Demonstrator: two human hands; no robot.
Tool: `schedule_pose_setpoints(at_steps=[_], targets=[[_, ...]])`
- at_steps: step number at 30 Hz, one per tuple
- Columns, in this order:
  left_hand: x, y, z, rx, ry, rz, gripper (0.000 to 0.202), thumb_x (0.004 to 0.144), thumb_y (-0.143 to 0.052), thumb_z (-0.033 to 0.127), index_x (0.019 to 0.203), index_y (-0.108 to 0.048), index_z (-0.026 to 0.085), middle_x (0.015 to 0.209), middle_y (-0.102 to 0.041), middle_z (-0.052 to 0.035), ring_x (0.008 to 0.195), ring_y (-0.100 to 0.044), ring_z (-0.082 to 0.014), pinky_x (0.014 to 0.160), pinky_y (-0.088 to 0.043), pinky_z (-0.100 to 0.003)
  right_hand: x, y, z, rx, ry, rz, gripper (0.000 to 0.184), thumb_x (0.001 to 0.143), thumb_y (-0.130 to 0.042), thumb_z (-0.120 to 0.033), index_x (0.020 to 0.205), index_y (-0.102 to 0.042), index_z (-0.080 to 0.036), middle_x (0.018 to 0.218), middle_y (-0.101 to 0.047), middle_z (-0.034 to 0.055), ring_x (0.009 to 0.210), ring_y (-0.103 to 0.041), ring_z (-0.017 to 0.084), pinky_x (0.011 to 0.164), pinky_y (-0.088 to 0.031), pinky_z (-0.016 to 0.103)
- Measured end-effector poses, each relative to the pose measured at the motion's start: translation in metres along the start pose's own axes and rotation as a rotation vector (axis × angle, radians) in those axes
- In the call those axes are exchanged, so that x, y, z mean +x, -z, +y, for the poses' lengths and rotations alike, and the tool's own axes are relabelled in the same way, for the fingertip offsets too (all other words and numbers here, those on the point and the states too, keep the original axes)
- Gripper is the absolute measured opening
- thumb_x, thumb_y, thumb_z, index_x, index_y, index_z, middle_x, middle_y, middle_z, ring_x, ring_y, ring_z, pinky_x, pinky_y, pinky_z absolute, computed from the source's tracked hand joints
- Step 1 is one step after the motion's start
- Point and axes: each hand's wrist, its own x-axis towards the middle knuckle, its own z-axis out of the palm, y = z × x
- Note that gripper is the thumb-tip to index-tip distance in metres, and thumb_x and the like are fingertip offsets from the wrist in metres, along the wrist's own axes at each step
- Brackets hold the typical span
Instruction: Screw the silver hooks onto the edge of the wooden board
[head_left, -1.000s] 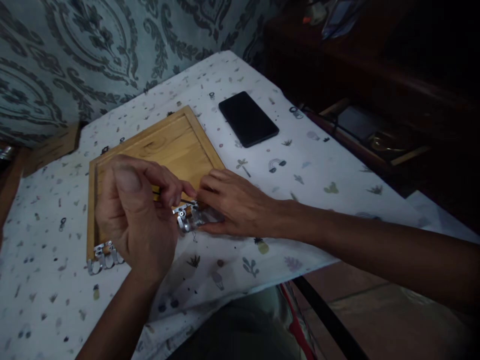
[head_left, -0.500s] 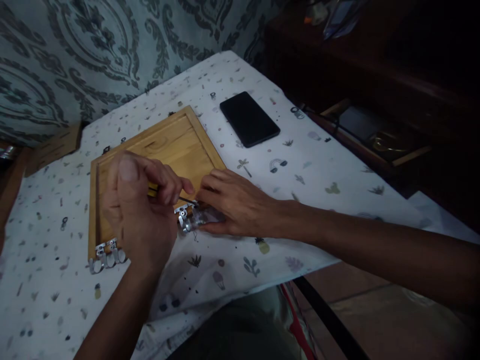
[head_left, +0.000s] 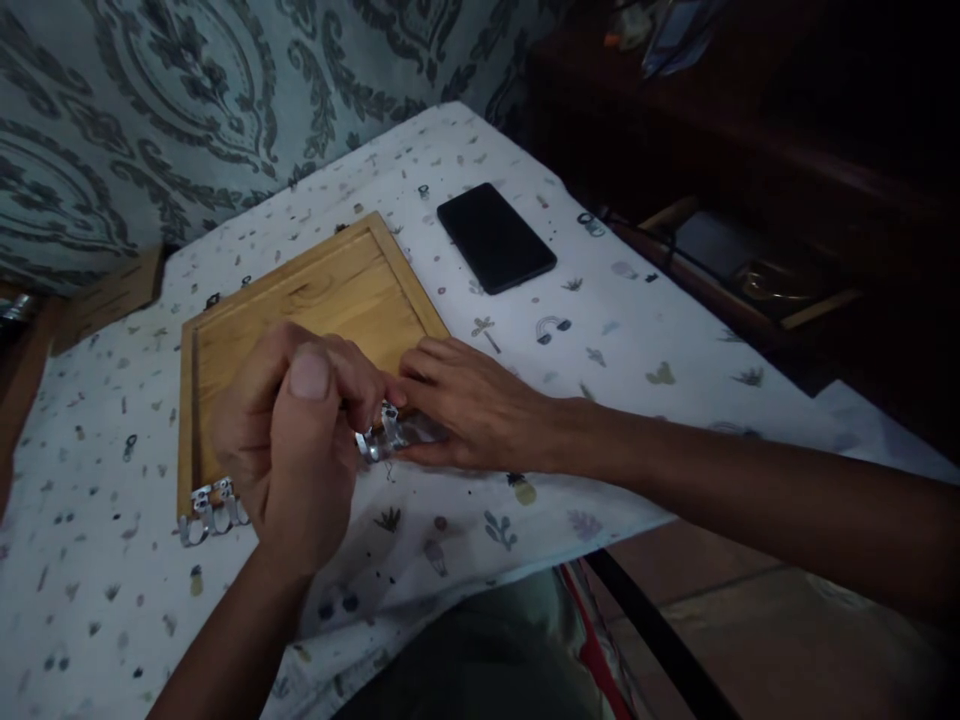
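Note:
A framed wooden panel (head_left: 322, 290) lies flat on the table, with shiny metal hinges along its near edge. My left hand (head_left: 300, 430) is closed in a fist over the panel, wrapped round a screwdriver that it almost wholly hides now; a moment ago its yellow handle and thin dark shaft showed. Beside it my right hand (head_left: 480, 410) grips the panel's near right corner, fingers on top and thumb below, at the right-hand metal hinge (head_left: 381, 436). Both hands' fingertips nearly meet there. Another metal hinge (head_left: 212, 512) sits at the near left corner, apart from the hands.
A black phone (head_left: 496, 238) rests on the white patterned tablecloth (head_left: 450, 540), right of the panel. Flat brown cardboard (head_left: 112, 295) lies at the far left by the patterned wall (head_left: 187, 100). Dark furniture (head_left: 675, 130) stands beyond the table's right edge.
My left hand has rolled over and shifted slightly right, so the screwdriver's shaft is hidden from view. My right hand has stayed at the hinge.

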Motion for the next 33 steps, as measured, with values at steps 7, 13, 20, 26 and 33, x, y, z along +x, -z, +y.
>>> schedule_pose_setpoints(at_steps=[7,13,20,26,33], targets=[[-0.001,-0.002,0.003,-0.065,0.087,0.021,0.019,0.089,-0.063,0.019,0.07,-0.06,0.018,0.056,-0.048,0.0015,0.049,-0.043,-0.0131,0.052,-0.045,-0.033,0.0,0.001,0.0,0.018,-0.012,-0.023,0.042,0.092,-0.069,-0.054,0.102,-0.066,-0.012,0.099,-0.059,0.0105,0.086,-0.047,0.022,0.077,-0.039,0.037],[0.001,-0.009,0.002,-0.144,0.122,0.05,0.029,0.085,-0.067,0.023,0.06,-0.053,0.019,0.048,-0.03,0.0059,0.042,-0.033,-0.0091,0.041,-0.029,-0.027,0.0,0.0,0.001,0.011,-0.017,-0.02,0.043,0.092,-0.068,-0.056,0.097,-0.065,-0.013,0.097,-0.058,0.0101,0.087,-0.048,0.023,0.079,-0.04,0.038],[0.01,-0.012,0.004,-0.169,0.162,0.036,0.041,0.076,-0.071,0.02,0.05,-0.04,0.017,0.048,-0.021,0.0066,0.036,-0.023,-0.0037,0.037,-0.02,-0.022,0.0,0.0,0.0,-0.002,-0.004,-0.006,0.04,0.093,-0.066,-0.053,0.095,-0.064,-0.014,0.097,-0.059,0.0103,0.088,-0.048,0.023,0.078,-0.04,0.038],[0.013,-0.012,0.004,-0.169,0.192,-0.06,0.046,0.08,-0.07,0.022,0.051,-0.034,0.017,0.05,-0.017,0.0069,0.037,-0.017,-0.0026,0.036,-0.02,-0.02,0.0,0.0,-0.001,0.004,-0.005,-0.012,0.038,0.093,-0.067,-0.052,0.096,-0.062,-0.015,0.098,-0.059,0.0104,0.089,-0.048,0.024,0.078,-0.04,0.038],[0.019,-0.01,0.007,-0.172,0.272,-0.092,0.048,0.075,-0.069,0.017,0.047,-0.03,0.017,0.048,-0.017,0.0071,0.035,-0.018,-0.0023,0.034,-0.019,-0.019,-0.001,-0.001,0.001,0.013,0.009,0.012,0.037,0.094,-0.065,-0.052,0.093,-0.063,-0.015,0.098,-0.059,0.0104,0.088,-0.047,0.023,0.079,-0.04,0.039]])
